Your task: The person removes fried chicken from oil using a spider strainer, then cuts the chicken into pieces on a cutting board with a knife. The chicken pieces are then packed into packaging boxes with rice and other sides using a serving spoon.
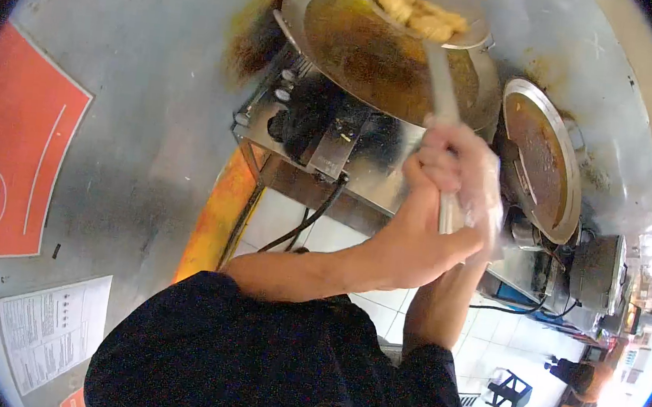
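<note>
Both hands hold the long pale handle (pixel 443 85) of a wide, shallow skimmer. My left hand (pixel 426 230) is closed around its lower part. Higher up, my right hand (pixel 465 166), in what looks like a clear plastic glove, is wrapped round the handle and blurred. Golden, battered-looking pieces of food (pixel 414 10) lie in the skimmer's head. It is raised over the far side of a large round pan (pixel 389 59) of brownish oil.
At the right is a second round pan (pixel 541 159) of dark liquid. Cables hang below the metal counter (pixel 328 180). A red poster (pixel 22 148) and printed sheets (pixel 54 330) are on the left wall. Another person (pixel 585 379) and a black stool (pixel 509 392) appear at lower right.
</note>
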Tool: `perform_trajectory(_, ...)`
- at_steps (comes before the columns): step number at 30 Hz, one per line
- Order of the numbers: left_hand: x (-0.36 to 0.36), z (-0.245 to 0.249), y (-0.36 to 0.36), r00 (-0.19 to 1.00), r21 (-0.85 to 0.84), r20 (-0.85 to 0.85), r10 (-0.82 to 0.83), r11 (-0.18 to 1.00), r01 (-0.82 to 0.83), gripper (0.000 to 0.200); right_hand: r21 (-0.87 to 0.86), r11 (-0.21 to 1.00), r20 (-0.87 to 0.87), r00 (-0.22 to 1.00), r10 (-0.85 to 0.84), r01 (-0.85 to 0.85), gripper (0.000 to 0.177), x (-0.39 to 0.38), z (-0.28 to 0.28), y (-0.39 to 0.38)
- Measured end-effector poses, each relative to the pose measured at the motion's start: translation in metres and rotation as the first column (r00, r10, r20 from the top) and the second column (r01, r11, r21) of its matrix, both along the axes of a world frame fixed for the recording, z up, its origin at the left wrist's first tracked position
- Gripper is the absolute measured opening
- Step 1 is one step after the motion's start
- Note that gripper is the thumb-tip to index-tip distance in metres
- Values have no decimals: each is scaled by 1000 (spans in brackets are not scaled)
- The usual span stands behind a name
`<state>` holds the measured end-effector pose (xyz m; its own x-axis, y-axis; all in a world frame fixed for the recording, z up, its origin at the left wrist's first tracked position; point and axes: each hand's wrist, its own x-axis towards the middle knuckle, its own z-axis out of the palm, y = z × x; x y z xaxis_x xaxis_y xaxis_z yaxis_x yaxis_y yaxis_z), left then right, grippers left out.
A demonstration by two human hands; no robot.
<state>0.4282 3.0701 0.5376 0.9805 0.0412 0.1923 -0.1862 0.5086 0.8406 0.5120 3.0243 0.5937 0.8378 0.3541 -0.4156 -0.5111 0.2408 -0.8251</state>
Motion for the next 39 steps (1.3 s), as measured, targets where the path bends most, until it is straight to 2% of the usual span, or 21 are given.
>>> perform_trajectory(3,-14,-13,1,998,103,-53,-24,994,30,59,-249,964,185,972,143,-94,16,-7,-23,-11)
perform_trajectory(4,-14,-10,0,999,109,-30,-25,994,28,59,-266,964,140,989,58,-19,18,-18,-19,-7)
perform_trajectory(6,-12,5,8,980,5,178,86,996,-88,57,-95,990,20,994,108,-105,11,-9,-13,-2)
perform_trajectory(7,3,6,22,961,528,124,248,804,-275,55,-82,991,13,994,105,-103,11,2,-20,7)
perform_trajectory(8,-5,28,32,989,390,-122,85,920,-31,57,-82,997,588,808,45,3,21,10,-40,11)
perform_trajectory(9,-13,49,42,931,206,-357,-73,966,154,60,-72,997,819,572,41,31,26,8,-51,5)
perform_trajectory(10,-6,32,42,981,364,-183,64,931,7,59,-26,997,960,280,4,76,31,6,-61,-1)
perform_trajectory(11,2,34,42,980,72,-177,92,994,-80,57,121,965,620,777,109,-232,25,27,-55,-3)
perform_trajectory(13,0,31,32,971,56,-91,220,975,-215,51,-370,929,427,886,180,-10,6,16,-14,26)
perform_trajectory(14,-2,41,46,962,192,-247,117,979,-70,56,-254,960,454,863,224,-115,17,15,-16,21)
perform_trajectory(16,-1,54,56,963,36,-253,-99,993,111,57,-61,990,243,960,140,-129,21,1,4,30)
perform_trajectory(18,10,52,55,995,174,-64,80,982,-68,58,-144,988,317,943,99,-55,22,2,30,43)
perform_trajectory(20,16,54,51,972,244,64,227,941,-236,59,70,983,240,959,149,-171,25,24,29,34)
perform_trajectory(22,30,76,60,989,48,142,44,997,-52,60,33,999,309,951,-10,0,25,23,61,50)
perform_trajectory(24,45,87,57,984,-7,162,72,997,-72,62,-89,996,406,912,56,-22,6,41,75,43)
perform_trajectory(25,48,87,54,975,-55,197,100,994,-91,64,149,974,297,947,122,-172,9,49,78,39)
perform_trajectory(26,45,81,54,979,-65,176,106,993,-96,64,176,970,289,951,111,-166,12,50,68,38)
perform_trajectory(28,36,69,49,993,15,91,75,997,-77,63,228,961,271,959,89,-154,20,53,50,37)
perform_trajectory(32,0,4,23,916,347,255,308,855,-384,56,-4,1000,109,994,2,-1,14,-14,10,29)
perform_trajectory(35,-20,6,21,988,100,38,147,984,-150,57,107,993,-185,982,-31,51,23,-30,8,29)
perform_trajectory(39,-9,21,19,979,105,131,155,980,-169,58,151,988,27,1000,12,-15,18,-22,24,23)
